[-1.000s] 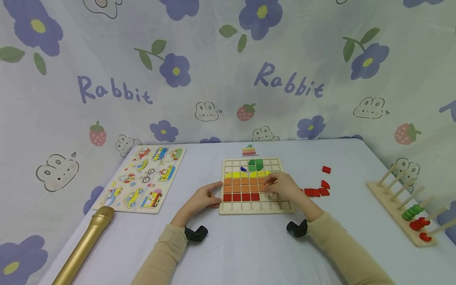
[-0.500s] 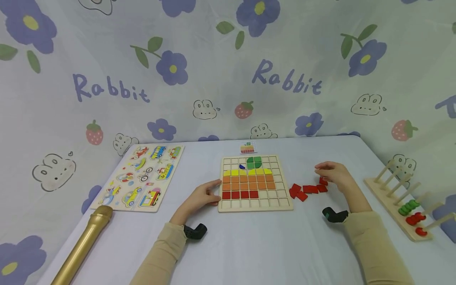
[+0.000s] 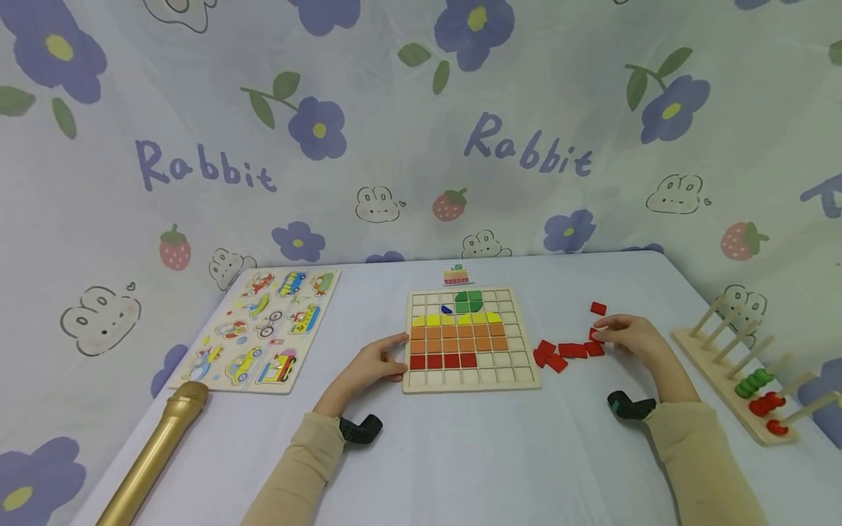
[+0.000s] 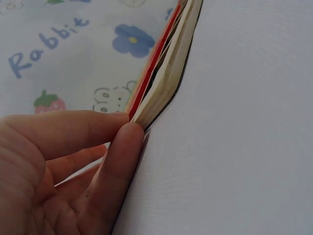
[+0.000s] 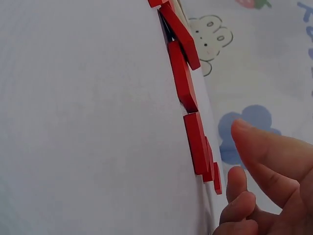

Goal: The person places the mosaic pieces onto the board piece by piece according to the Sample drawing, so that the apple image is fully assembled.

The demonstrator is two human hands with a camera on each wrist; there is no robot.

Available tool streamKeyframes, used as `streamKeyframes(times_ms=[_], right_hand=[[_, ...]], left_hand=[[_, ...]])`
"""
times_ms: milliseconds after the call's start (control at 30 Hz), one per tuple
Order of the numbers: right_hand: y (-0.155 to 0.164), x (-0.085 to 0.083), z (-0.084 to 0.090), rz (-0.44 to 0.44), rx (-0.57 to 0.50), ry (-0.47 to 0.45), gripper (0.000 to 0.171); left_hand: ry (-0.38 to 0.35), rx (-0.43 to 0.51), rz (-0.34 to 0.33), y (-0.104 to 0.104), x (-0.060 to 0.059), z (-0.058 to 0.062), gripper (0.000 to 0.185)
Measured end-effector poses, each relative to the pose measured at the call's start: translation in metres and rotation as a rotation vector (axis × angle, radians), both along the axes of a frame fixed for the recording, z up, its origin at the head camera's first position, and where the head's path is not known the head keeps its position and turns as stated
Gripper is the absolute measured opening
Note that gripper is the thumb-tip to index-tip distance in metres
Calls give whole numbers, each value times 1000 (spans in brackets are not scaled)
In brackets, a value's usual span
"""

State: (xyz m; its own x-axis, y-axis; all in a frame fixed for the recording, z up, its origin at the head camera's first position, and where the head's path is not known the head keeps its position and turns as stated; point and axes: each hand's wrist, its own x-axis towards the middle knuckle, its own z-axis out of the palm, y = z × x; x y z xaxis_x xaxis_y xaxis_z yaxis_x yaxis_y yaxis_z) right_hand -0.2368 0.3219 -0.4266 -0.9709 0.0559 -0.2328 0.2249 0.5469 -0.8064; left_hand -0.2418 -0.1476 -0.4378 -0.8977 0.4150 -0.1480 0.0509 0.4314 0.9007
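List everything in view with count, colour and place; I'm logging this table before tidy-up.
Grid board: one, pale wood, table centre, partly filled with green, blue, yellow, orange and red tiles.
Loose tiles: several, red, right of the board; one apart, farther back.
Pattern card: one, small, behind the board.
Vehicle puzzle: one, multicoloured, left.
Microphone: one, gold, front left.
Peg rack: one, wooden, with green and red rings, right edge.
Table: one, white.
Left hand: touches the board's left edge.
Right hand: at the loose tiles.
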Motion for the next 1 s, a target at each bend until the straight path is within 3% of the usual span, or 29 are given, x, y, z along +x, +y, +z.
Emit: streamKeyframes(times_ms=[67,167,433,533,767,900,1000], right_hand=[[-1,1,-1,51,17,8,52],[-5,1,-2,117,27,5,49],[-15,-1,-5,248,109,30,39],[-16,-2,-6,233,135,29,37],[-17,0,-8,88,135,86,36],[-19,1,-7,13,66,109,37],[-25,0,0,3,-84,77,42]], left_hand=[[-3,-7,2,1,0,0,64],[-1,-13,9,-2,-6,-12,66],[-2,-25,23,-2,-5,-10,65],[3,-30,22,-2,-4,-9,65],[0,-22,18,-2,-3,-8,65],[-3,-21,22,-3,-4,-9,65],[-1,-24,21,-3,-4,-9,65]])
